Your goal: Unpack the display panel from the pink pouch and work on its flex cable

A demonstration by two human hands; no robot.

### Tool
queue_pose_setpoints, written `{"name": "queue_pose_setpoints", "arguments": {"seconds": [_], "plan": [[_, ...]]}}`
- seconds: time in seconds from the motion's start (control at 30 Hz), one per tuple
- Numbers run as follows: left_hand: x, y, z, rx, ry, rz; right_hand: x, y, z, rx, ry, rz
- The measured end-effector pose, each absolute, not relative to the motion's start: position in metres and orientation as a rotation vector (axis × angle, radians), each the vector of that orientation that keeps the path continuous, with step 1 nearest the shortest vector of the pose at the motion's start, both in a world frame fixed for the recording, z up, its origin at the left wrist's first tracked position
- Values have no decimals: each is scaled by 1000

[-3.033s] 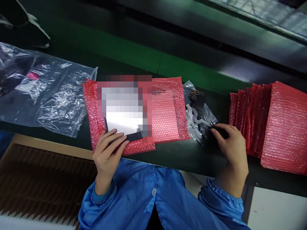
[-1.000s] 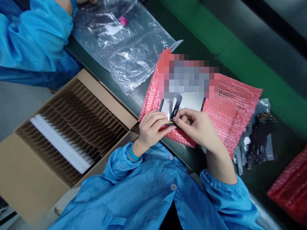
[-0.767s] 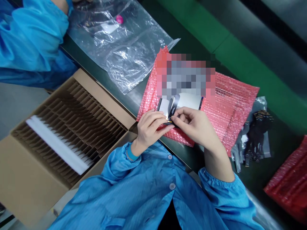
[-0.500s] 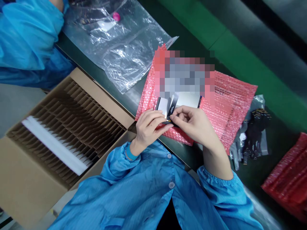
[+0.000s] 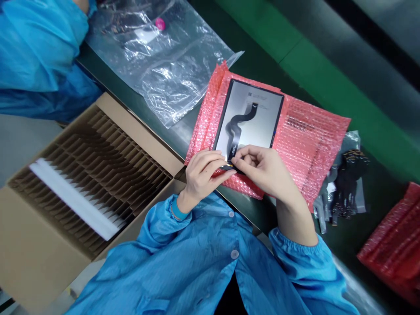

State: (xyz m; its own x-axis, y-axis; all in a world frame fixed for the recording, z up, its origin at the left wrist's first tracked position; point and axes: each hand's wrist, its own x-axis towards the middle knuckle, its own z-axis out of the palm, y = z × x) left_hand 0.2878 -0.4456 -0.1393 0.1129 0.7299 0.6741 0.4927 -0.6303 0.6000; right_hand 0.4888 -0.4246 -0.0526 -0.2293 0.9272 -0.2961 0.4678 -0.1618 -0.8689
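A display panel (image 5: 257,127) with a silvery back and black rim lies on red bubble wrap (image 5: 295,148) in the head view. A black wavy flex cable (image 5: 236,131) runs across its back, down to the near edge. My left hand (image 5: 205,173) is closed on the panel's near left corner, thumb stretched along the edge. My right hand (image 5: 259,164) pinches at the lower end of the flex cable, thumb and index finger together. The spot under those fingertips is partly hidden.
Left of me stands an open carton (image 5: 95,175) with cardboard dividers and a white strip. Loose black flex cables (image 5: 349,183) lie on a bag at right, near more red bubble wrap (image 5: 393,245). A clear plastic bag (image 5: 170,65) lies beyond, beside another person's blue sleeve (image 5: 39,48).
Both hands stay almost still at the panel's near edge. The upper part of the panel, covered by a pixelated patch before, now shows plainly.
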Motion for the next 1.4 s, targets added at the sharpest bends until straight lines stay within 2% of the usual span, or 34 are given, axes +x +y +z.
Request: {"name": "queue_pose_setpoints", "arguments": {"seconds": [0.27, 0.5, 1.07, 1.4], "plan": [[286, -447, -144, 2151, 1275, 1452, 484, -424, -51, -1599, -1670, 1326], [288, -447, -142, 2145, 1249, 1523, 485, -425, -51, -1624, -1675, 1336], [295, -448, -131, 2117, 1286, 1514, 484, -432, -55, -1666, -1813, 1134], [292, -443, -91, 1690, 1204, 1106, 494, -428, -76, -1618, -1886, 1058]]}}
